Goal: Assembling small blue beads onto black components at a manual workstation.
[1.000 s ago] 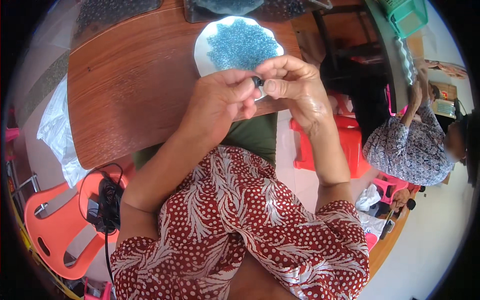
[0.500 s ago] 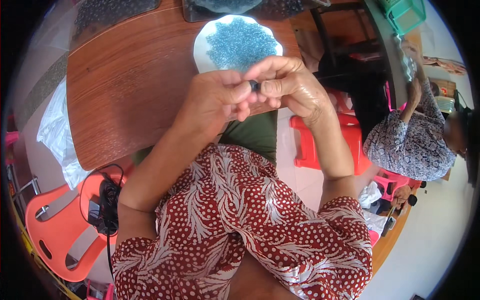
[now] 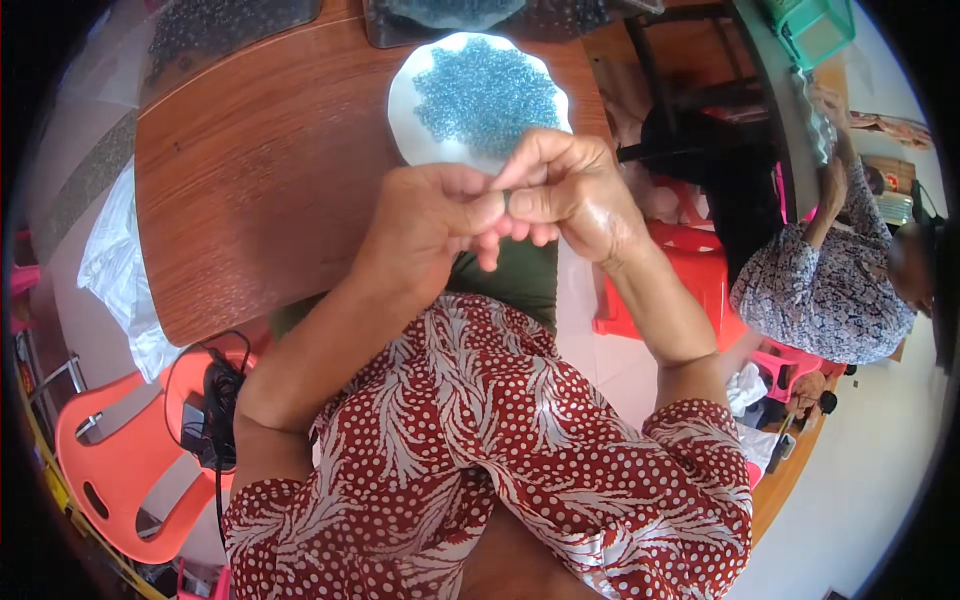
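Fingertips meeting, my left hand (image 3: 435,210) and my right hand (image 3: 570,195) pinch one small dark piece (image 3: 506,200) between them. Its kind cannot be made out, as the thumbs cover most of it. Both hands are closed, held in the air at the near edge of the table. Just beyond them stands a white plate with a wavy rim (image 3: 403,100), bearing a spread of small, shiny blue beads (image 3: 485,95).
The brown wooden table (image 3: 260,180) carries dark trays (image 3: 225,30) at its far side. An orange chair (image 3: 130,470) with black cables (image 3: 215,410) stands at left, near a white plastic bag (image 3: 120,270). Right are a red stool (image 3: 690,290) and another person (image 3: 825,290) at a table.
Both hands have come slightly lower, nearer to my body, still pinching the dark piece. Less of it shows between the thumbs now.
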Available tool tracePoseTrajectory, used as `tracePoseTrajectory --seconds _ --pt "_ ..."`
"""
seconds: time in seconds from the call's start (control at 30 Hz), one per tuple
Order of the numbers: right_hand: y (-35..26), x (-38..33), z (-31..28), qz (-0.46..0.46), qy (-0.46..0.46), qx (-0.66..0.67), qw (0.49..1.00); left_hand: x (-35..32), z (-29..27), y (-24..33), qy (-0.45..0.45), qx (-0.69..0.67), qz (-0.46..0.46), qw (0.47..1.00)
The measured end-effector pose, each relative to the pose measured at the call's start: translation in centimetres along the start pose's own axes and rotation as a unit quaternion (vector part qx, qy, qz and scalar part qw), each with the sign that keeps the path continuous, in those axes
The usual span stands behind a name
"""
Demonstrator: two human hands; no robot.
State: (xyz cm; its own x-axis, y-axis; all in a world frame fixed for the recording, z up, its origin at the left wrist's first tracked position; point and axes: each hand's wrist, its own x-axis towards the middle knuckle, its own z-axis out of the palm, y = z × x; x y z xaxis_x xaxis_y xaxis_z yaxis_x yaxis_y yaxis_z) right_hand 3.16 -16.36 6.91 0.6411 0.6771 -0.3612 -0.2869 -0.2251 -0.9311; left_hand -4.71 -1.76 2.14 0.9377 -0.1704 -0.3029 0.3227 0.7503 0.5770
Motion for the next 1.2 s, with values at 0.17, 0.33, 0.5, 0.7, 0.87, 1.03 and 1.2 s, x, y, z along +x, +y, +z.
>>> tracePoseTrajectory --seconds 0.17,0.33,0.5,0.7,0.87,1.03,1.2 --pt "0.4 0.1 1.5 -0.023 0.026 -0.018 0.999 -0.6 -0.5 0.1 0.022 0.027 0.027 0.999" --pt "-0.5 0.5 3.0 -0.042 -0.007 0.115 0.992 -1.1 -0.8 1.4 0.052 0.055 0.022 0.997" --pt "-1.9 1.9 3.1 -0.108 -0.045 0.044 0.992 -1.2 -0.7 3.3 0.026 0.084 0.068 0.994" --pt "-2.9 4.0 2.9 -0.126 -0.014 -0.037 0.991 -0.2 0.1 4.9 0.062 0.1 0.065 0.991" --pt "-5.1 5.1 1.9 -0.061 -0.058 0.027 0.996 0.0 -0.1 6.8 0.064 0.081 0.062 0.993" --pt "-7.3 5.0 -0.6 -0.219 0.048 -0.07 0.972 0.2 0.4 15.2 0.139 0.344 0.299 0.879" --pt "-11.1 9.9 -3.6 -0.244 0.147 -0.193 0.939 3.5 -5.0 24.5 0.251 0.491 0.428 0.716"
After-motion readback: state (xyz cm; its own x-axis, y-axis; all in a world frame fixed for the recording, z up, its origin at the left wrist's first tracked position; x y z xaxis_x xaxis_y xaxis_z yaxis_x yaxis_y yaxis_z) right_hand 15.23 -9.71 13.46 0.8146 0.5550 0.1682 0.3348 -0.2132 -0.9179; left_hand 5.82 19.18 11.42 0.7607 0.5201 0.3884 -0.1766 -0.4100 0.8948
